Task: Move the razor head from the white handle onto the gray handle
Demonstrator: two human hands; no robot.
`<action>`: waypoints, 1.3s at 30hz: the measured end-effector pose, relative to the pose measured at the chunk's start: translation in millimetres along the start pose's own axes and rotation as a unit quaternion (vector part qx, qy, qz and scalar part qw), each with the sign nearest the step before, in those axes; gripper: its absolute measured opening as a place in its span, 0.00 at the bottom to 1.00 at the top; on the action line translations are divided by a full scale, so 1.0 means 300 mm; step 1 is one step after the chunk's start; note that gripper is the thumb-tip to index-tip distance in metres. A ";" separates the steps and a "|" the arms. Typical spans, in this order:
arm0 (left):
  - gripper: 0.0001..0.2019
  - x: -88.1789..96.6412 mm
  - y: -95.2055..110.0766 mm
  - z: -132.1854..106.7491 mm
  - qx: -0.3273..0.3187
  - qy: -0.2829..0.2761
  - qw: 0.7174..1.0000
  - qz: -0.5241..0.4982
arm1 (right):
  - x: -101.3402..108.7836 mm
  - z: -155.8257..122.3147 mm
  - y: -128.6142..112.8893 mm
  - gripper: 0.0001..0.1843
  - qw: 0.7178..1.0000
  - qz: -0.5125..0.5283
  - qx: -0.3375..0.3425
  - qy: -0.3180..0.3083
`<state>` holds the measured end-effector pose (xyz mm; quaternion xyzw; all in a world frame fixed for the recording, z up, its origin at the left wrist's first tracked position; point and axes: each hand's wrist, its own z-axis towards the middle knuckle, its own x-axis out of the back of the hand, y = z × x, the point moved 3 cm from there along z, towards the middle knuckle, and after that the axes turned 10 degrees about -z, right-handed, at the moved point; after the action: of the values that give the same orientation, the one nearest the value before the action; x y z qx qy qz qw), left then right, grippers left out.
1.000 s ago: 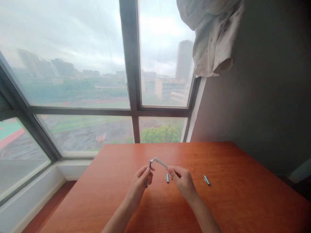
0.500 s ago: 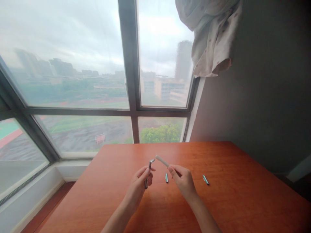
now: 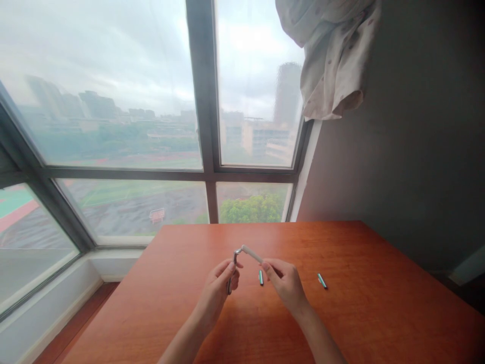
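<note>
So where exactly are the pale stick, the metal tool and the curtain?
Pale stick [image 3: 252, 254], head view: middle of its exposed length.
Metal tool [image 3: 235, 257], head view: its upper part.
Curtain [image 3: 329, 65], head view: hanging folds.

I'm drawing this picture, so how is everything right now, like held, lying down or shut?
Left hand: closed around the handle
Right hand: pinching the stick
Shiny handle: held up
Pale stick: held, slanted
Green-and-black piece nearer the hands: lying down
Other green-and-black piece: lying down
Curtain: bunched, hanging
Window: looks shut
</note>
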<state>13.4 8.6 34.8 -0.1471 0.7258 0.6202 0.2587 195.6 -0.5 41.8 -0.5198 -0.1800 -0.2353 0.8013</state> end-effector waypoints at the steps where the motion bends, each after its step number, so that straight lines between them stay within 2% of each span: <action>1: 0.18 0.001 -0.001 0.000 0.002 -0.003 1.000 0.000 | 0.001 0.000 0.001 0.26 1.000 -0.005 0.000 0.003; 9: 0.18 0.011 -0.009 0.004 -0.011 -0.012 1.000 0.019 | 0.003 -0.003 -0.007 0.24 1.000 -0.011 0.007 0.000; 14: 0.17 0.035 0.006 0.009 -0.047 -0.029 0.993 0.106 | 0.009 -0.002 0.009 0.24 0.999 -0.027 -0.017 0.019; 18: 0.16 0.046 0.041 0.002 -0.103 -0.022 0.977 0.188 | 0.018 -0.005 0.006 0.24 0.999 -0.007 -0.026 0.017; 22: 0.16 0.046 0.061 -0.003 -0.148 -0.012 0.954 0.260 | 0.016 -0.008 -0.022 0.24 0.999 0.013 0.009 -0.030; 26: 0.16 0.055 0.058 -0.002 -0.186 -0.005 0.929 0.321 | 0.016 -0.007 -0.032 0.24 0.999 -0.020 0.031 -0.033; 33: 0.17 0.053 0.078 -0.010 -0.215 0.028 0.904 0.368 | 0.028 0.001 -0.011 0.23 0.998 -0.060 0.017 0.007; 39: 0.16 0.042 0.094 -0.015 -0.235 0.051 0.889 0.390 | 0.021 -0.003 -0.024 0.22 0.999 -0.037 0.027 -0.013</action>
<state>-13.0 10.9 51.5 0.0597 0.5702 0.8150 -0.0837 196.7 -5.1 50.1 -0.4943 -0.2157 -0.2533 0.8031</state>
